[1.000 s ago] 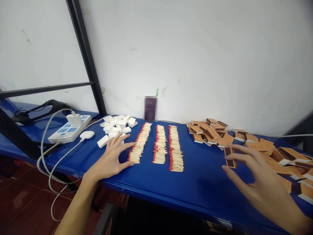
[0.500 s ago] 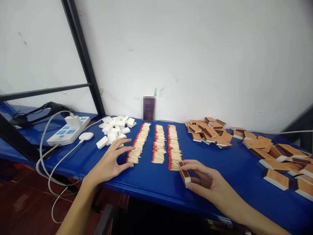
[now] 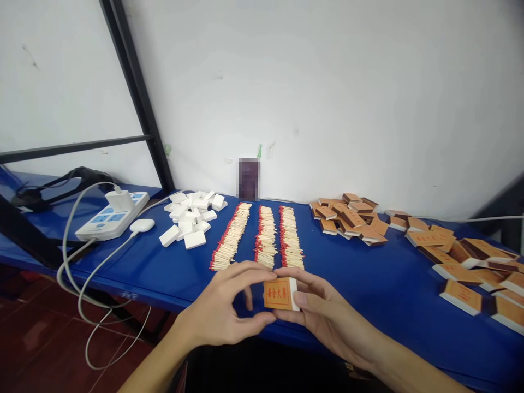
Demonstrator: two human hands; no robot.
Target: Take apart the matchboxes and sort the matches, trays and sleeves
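Note:
A matchbox (image 3: 277, 294) with an orange label, red characters and a white end is held over the table's front edge, label towards me. My right hand (image 3: 323, 308) grips its right end, the thumb on the white part. With thumb and index finger at the upper and lower edges, my left hand (image 3: 233, 305) takes its left end. Beyond the hands lie three rows of red-tipped matches: a left row (image 3: 232, 237), a middle row (image 3: 267, 237) and a right row (image 3: 290, 234).
Small white boxes (image 3: 194, 240) are heaped at the back left. Brown matchboxes form one pile (image 3: 347, 215) at the back and another (image 3: 462, 297) at the right. A power strip (image 3: 108, 221) with white cables stands left, near a black frame post (image 3: 139, 98).
My right hand has brought the matchbox left from beside the right match row and turned its label towards me. My left hand has moved right from the left row to the box.

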